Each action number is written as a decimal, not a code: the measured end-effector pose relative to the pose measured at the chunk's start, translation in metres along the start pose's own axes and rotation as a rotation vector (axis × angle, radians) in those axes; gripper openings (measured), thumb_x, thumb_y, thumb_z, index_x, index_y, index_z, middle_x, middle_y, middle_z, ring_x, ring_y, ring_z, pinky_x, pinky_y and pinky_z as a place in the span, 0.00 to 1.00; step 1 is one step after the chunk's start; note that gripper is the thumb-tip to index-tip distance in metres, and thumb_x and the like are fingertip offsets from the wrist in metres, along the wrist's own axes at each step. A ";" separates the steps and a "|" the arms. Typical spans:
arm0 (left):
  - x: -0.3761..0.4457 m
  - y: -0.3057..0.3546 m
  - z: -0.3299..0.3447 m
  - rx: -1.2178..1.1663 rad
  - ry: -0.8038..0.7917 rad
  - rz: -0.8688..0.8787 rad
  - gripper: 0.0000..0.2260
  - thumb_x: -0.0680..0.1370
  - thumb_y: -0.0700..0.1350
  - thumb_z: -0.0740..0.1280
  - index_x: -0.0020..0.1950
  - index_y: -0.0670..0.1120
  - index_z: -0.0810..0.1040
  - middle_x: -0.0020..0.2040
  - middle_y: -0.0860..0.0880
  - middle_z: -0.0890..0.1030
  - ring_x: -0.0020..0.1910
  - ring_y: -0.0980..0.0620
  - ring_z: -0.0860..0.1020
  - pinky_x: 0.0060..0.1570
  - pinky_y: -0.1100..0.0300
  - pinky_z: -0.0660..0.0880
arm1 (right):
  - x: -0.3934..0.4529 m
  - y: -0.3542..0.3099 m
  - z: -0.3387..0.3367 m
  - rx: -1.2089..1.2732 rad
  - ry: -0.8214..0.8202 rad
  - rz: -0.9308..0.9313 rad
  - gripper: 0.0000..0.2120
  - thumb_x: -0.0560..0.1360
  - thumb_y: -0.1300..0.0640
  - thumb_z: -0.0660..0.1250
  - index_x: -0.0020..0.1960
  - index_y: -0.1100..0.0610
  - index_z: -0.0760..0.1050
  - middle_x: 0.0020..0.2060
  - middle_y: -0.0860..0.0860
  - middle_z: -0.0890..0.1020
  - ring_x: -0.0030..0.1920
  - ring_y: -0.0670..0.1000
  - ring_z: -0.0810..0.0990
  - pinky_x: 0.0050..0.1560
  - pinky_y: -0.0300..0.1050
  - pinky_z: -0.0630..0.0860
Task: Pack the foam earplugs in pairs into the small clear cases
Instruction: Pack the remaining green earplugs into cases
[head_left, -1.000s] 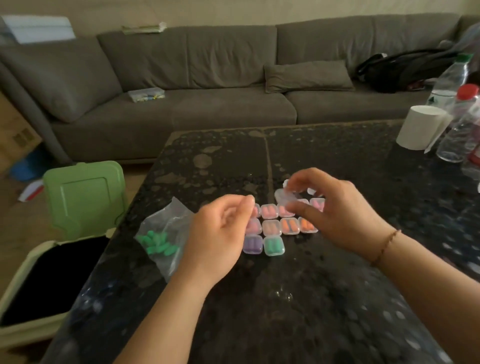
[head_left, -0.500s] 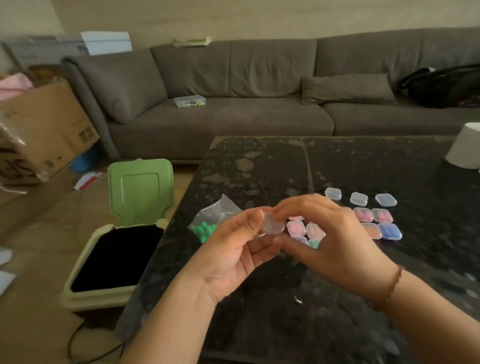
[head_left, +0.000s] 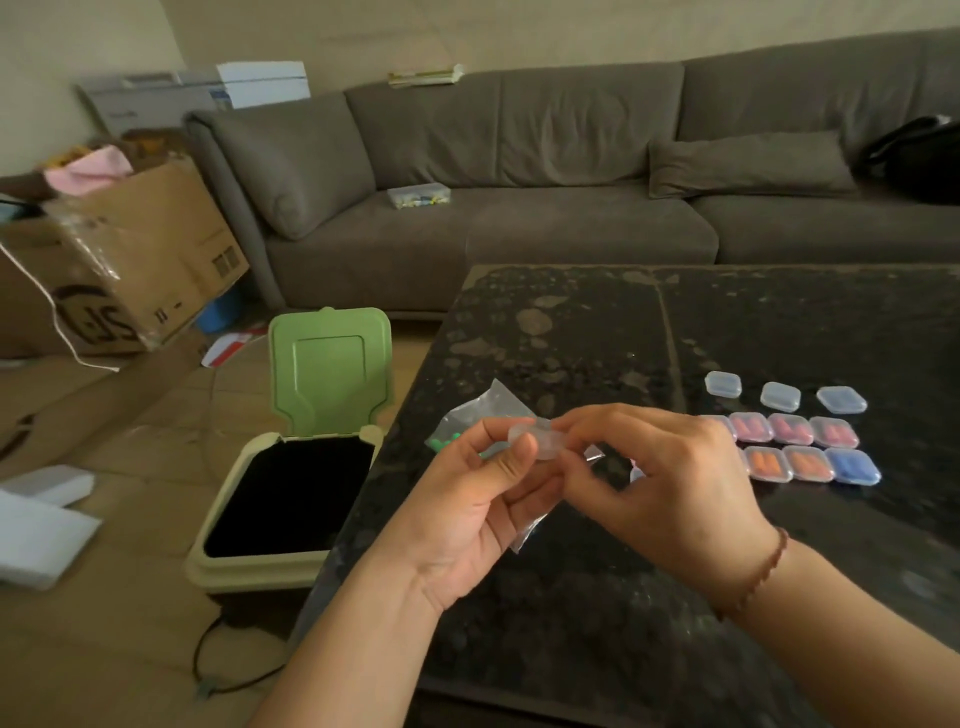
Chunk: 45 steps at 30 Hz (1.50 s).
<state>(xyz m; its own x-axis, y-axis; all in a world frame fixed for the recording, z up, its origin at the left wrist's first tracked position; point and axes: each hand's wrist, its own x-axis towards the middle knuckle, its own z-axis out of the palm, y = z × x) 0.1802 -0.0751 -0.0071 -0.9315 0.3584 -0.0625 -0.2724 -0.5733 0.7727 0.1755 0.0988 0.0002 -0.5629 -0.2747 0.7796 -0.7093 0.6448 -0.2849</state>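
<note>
The right hand (head_left: 670, 483) covers the left end of the rows of filled cases (head_left: 789, 447) at centre right, both hands hide most of the clear bag (head_left: 485, 410) of green earplugs (its count unreadable), and the backpack (head_left: 919, 156) runs off the frame's right edge.

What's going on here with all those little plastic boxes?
A person is packing foam earplugs into small clear cases. Both hands, the left hand and the right hand, hold one clear case above the dark table. Filled cases with pink, orange and blue plugs lie in rows to the right, with three empty-looking cases behind them. A bag of green earplugs lies behind the hands.
</note>
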 end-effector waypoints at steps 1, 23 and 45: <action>-0.001 0.000 -0.001 0.006 0.005 0.001 0.20 0.62 0.45 0.79 0.50 0.40 0.82 0.50 0.37 0.85 0.46 0.45 0.86 0.42 0.58 0.82 | -0.001 0.000 0.001 -0.018 0.001 -0.002 0.06 0.71 0.52 0.70 0.40 0.54 0.82 0.44 0.44 0.85 0.40 0.44 0.84 0.32 0.47 0.80; 0.017 0.027 -0.045 0.044 0.527 0.091 0.13 0.78 0.35 0.67 0.61 0.42 0.79 0.49 0.42 0.83 0.45 0.49 0.82 0.50 0.56 0.80 | -0.007 0.010 0.010 -0.241 -0.589 0.461 0.07 0.75 0.45 0.63 0.45 0.41 0.80 0.31 0.39 0.77 0.34 0.43 0.76 0.31 0.36 0.70; 0.036 0.004 -0.055 0.100 0.676 0.020 0.11 0.83 0.45 0.61 0.51 0.40 0.81 0.47 0.42 0.80 0.43 0.45 0.80 0.43 0.55 0.77 | 0.013 -0.008 0.089 -0.574 -0.724 0.297 0.12 0.81 0.54 0.57 0.63 0.53 0.72 0.57 0.50 0.79 0.55 0.53 0.79 0.51 0.45 0.75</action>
<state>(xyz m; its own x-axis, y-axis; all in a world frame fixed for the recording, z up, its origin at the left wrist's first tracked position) 0.1320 -0.1046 -0.0406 -0.8909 -0.2086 -0.4033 -0.2606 -0.4925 0.8304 0.1360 0.0268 -0.0368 -0.9469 -0.2929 0.1327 -0.2887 0.9561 0.0506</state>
